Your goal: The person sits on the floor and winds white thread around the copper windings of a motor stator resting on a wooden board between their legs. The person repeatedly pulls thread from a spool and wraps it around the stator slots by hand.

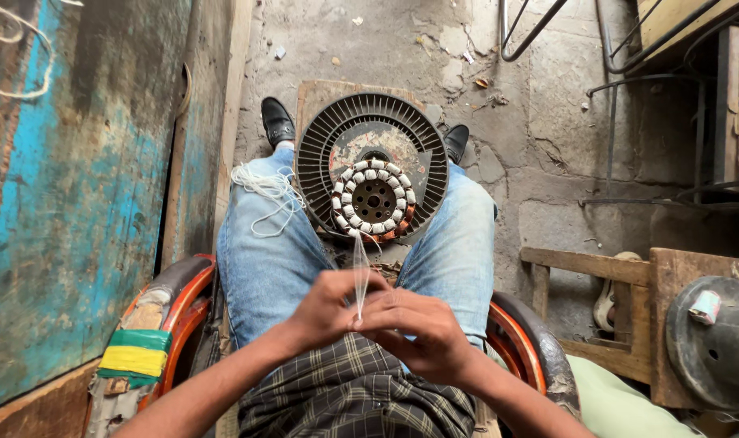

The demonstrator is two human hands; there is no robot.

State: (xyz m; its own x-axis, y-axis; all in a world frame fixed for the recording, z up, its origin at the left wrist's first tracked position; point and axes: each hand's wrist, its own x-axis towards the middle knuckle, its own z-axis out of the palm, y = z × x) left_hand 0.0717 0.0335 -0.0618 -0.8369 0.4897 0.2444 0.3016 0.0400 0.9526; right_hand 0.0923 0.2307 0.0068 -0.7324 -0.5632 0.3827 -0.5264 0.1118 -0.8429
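A loose bundle of white thread (266,188) lies on the person's left thigh. The left hand (325,307) and right hand (422,331) meet at the lap, fingertips pinched together on a thin translucent strip (360,272). Its long axis runs straight away from the grip to the wound stator (373,168) propped between the knees, equally near both hands.

Left hand (325,308) and right hand (422,328) pinch a thread (360,272) above the stator (372,168).
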